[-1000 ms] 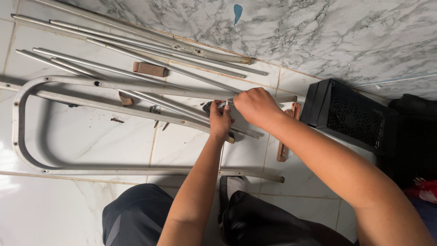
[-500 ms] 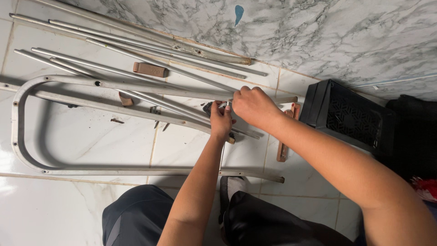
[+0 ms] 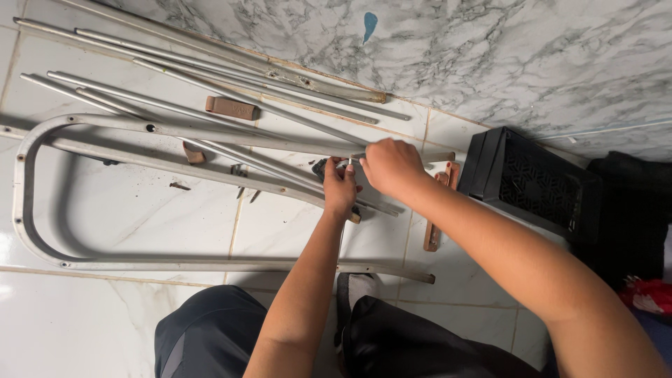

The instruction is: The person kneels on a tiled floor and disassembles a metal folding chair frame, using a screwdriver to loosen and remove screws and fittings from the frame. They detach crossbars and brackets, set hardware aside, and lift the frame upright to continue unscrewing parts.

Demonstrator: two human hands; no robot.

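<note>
Here the left hand is closed around a small dark fitting on a thin metal rod, and the right hand, just beside it, pinches a small silvery piece at the same joint. Beyond them lie a bent metal frame, loose tubes and a black crate. The tiny piece could slip from the pinch among the tubes.

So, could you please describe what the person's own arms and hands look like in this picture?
Both forearms are bare up to the frame's lower edge: no sleeves, gloves, watch or bands show. The left hand and right hand carry no rings that I can make out, though the fingers are partly hidden. The left forearm looks slimmer; the right looks thicker, lying nearer the camera. Below, dark grey trousers cover the knees.
</note>
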